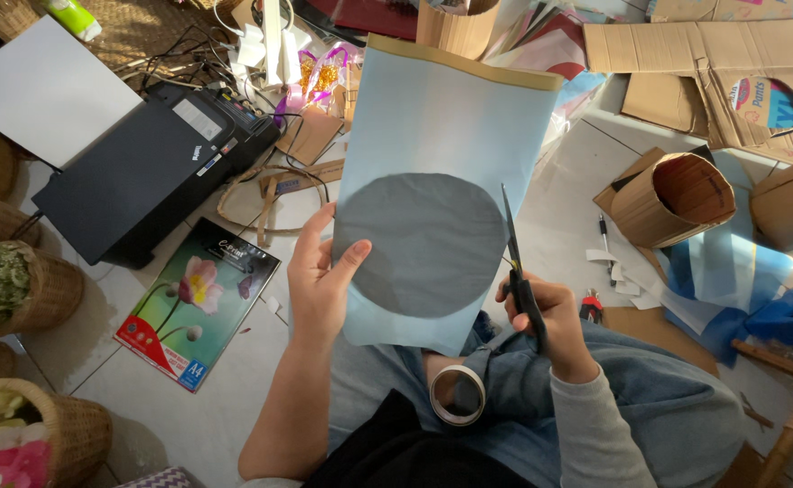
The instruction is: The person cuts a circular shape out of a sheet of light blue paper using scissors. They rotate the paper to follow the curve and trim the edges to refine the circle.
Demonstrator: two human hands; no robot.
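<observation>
Left fingers pinching blue sheet, scissors at its edge

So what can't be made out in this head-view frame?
- Head view: left hand fingers, hidden behind the pale blue sheet.
- Head view: whether the dark round shape sits on the sheet's front or back.
- Head view: scissors handles, covered by the right hand.
- Head view: wicker baskets, cut off by the left edge.
</observation>
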